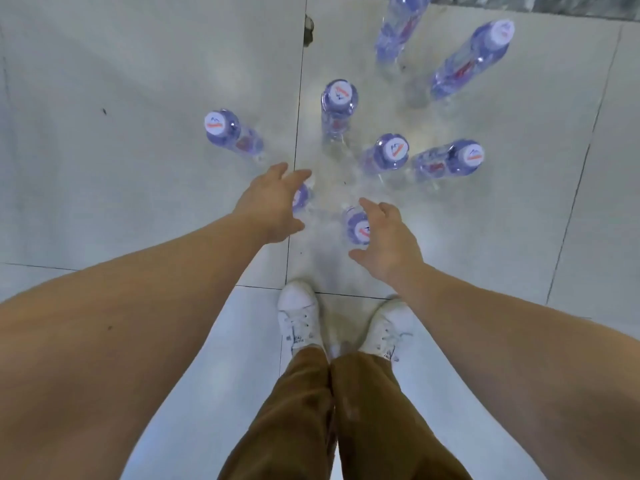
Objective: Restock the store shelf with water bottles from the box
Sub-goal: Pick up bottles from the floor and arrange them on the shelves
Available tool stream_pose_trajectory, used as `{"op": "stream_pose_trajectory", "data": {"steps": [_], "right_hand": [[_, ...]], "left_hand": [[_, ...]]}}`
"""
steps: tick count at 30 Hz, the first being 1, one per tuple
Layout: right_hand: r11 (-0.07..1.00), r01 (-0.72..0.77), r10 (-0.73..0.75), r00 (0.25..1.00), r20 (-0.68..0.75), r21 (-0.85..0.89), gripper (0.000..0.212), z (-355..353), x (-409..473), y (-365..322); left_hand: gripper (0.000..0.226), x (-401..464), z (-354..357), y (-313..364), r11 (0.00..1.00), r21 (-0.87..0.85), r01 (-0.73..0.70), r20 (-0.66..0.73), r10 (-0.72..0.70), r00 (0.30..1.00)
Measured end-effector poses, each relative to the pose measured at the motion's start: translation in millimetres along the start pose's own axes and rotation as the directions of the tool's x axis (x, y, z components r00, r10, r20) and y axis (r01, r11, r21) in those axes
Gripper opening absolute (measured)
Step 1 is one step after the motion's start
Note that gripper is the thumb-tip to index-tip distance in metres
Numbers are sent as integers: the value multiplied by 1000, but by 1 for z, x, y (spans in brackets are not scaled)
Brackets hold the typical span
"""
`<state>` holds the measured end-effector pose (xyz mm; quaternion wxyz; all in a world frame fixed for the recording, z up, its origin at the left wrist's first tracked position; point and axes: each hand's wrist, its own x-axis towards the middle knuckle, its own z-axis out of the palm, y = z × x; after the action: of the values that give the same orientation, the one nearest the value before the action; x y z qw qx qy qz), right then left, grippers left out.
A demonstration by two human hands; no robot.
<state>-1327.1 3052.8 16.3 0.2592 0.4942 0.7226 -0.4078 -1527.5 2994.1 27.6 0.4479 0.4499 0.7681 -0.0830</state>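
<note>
Several clear water bottles with white caps stand upright on the pale tiled floor (138,81) in front of me. My left hand (273,202) hovers, fingers spread, over one bottle (300,197) whose cap it mostly hides. My right hand (384,237) reaches with fingers apart around the cap of the nearest bottle (356,228); neither hand grips anything. Other bottles stand further out: one at left (221,128), one in the middle (339,98), two at right (391,154) (464,157). No box or shelf is in view.
Two more bottles (485,50) (398,22) stand at the far top right, near a dark strip along the top edge. My white shoes (299,317) and brown trousers are directly below the hands. Bare tiles extend to the left and right.
</note>
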Motion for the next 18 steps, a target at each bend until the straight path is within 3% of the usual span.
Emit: {"op": "stream_pose_trajectory", "data": {"steps": [2,6,9,14,18], "right_hand": [[999,34,-34,999,17,-21,85,10,19,9],[996,60,-60,998,-9,69,68,10,24,18],[988,30,-26,999,-33,149,67,-11,-1,13],[968,46,-24,995,-92,245,67,-88,-84,-8],[921,75,-7,984,-178,383,54,-181,-176,-30]], "left_hand": [[88,20,14,-4,1000,9,1,-4,0,1000],[57,27,21,1,1000,21,-11,-113,13,993],[59,4,9,19,999,17,-28,-107,29,994],[63,-78,-46,84,987,-49,-155,-90,150,985],[63,-161,-124,158,961,-82,-264,-107,255,961]]}}
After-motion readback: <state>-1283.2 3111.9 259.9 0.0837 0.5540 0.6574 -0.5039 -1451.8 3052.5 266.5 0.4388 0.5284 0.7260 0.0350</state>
